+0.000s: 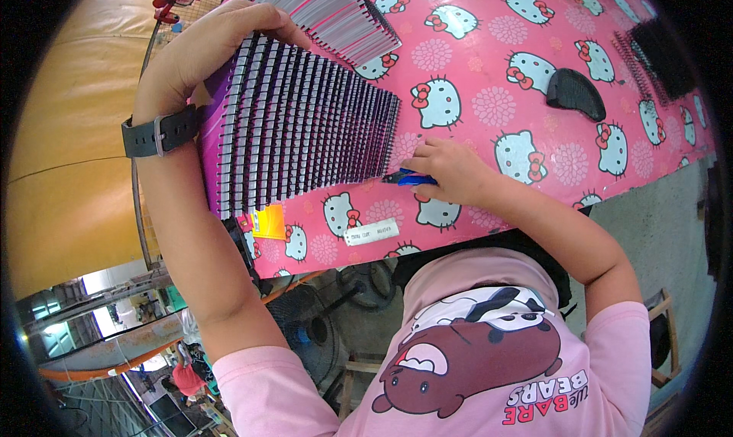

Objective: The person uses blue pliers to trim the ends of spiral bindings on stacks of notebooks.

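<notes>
A stack of spiral-bound notebooks (pixel 309 124) with purple covers lies on the left of the pink table, its rows of black coil bindings facing up. My left hand (pixel 221 40) is closed around the far left side of this stack, with the wrist bent over it. In my right hand (pixel 450 171) is a small pair of cutting pliers (pixel 414 179) with blue handles, gripped near the table's front half. Its dark jaws are at the near right corner of the stack, by the coil ends. Whether the jaws close on a wire is too small to tell.
Behind lies a second notebook stack (pixel 321 17), page edges showing. A curved black object (pixel 576 93) and a heap of black binding coils (pixel 660 59) sit on the right of the table (pixel 473 63). Near the front edge are a yellow packet (pixel 269 222) and a white label strip (pixel 372 232).
</notes>
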Motion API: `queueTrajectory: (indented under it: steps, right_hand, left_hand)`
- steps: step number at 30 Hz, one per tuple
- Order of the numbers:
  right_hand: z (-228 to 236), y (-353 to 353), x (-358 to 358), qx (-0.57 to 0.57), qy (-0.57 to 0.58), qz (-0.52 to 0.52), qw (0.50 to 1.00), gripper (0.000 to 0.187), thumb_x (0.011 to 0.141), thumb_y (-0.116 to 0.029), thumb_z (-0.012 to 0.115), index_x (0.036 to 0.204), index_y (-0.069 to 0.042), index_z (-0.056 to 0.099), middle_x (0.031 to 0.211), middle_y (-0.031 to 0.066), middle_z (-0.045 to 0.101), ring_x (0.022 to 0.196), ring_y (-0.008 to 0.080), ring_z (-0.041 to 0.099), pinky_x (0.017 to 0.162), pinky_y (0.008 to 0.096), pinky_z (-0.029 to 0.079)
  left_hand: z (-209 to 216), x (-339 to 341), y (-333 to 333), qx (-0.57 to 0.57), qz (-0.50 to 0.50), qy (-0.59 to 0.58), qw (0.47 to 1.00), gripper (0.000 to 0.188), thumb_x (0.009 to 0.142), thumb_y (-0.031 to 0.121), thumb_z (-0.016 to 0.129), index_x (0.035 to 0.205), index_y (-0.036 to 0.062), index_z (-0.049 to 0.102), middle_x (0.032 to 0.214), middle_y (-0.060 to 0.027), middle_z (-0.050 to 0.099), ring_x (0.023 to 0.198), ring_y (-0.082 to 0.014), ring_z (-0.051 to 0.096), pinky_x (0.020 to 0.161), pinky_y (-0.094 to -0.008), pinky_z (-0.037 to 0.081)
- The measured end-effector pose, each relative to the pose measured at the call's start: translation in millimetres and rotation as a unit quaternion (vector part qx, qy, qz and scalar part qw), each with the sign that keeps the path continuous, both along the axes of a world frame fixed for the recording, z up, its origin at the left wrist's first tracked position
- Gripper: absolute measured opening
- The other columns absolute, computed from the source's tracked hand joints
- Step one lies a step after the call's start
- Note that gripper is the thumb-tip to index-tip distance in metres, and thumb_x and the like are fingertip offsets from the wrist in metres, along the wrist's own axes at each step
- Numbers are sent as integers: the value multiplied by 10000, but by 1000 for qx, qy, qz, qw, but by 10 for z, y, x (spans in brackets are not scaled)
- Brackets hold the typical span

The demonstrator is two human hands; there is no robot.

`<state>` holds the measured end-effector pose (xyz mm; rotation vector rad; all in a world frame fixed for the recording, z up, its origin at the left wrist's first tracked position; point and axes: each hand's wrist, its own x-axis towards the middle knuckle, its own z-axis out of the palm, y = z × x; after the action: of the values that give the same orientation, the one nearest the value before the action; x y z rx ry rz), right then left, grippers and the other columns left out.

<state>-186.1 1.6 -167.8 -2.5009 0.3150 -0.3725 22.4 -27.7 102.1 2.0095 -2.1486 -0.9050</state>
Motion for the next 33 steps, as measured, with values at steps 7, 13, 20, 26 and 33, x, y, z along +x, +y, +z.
queueTrajectory:
  steps: [7,13,20,26,33]
  right_hand:
    - [112,-9,-36,43,-32,-28,998,464,652,-224,689,1082,-102,565,955,74,538,962,271,491,818,402,384]
    - [18,22,15,-22,-57,-30,998,471,649,-193,683,1096,-115,556,969,74,531,991,270,472,831,411,369]
    - [103,-90,43,227,-4,9,974,225,732,-240,655,856,-54,630,766,111,628,745,261,615,688,393,475]
    - [235,-303,182,516,229,41,825,216,763,-242,628,853,-47,635,823,124,632,703,272,605,680,365,494]
    - [79,70,-49,-42,-30,-80,995,476,613,-280,714,1040,-119,579,913,61,548,921,248,495,787,381,356]
  left_hand:
    - [14,-1,8,-19,-48,-55,997,384,834,186,363,882,-20,684,897,-130,672,924,-210,606,917,-290,390]
    - [20,-12,10,-5,-23,-32,999,377,836,174,362,876,-17,685,884,-128,672,904,-200,609,893,-287,406]
    - [-23,59,5,-13,12,5,1000,351,895,265,448,838,-10,658,804,-68,654,745,-127,601,730,-250,460]
    - [-12,56,9,-16,-12,8,1000,363,903,280,437,847,-4,654,791,-56,643,736,-118,588,723,-250,456]
    - [-5,150,-9,42,99,30,994,356,913,284,427,871,8,646,832,-50,643,763,-115,583,742,-248,450]
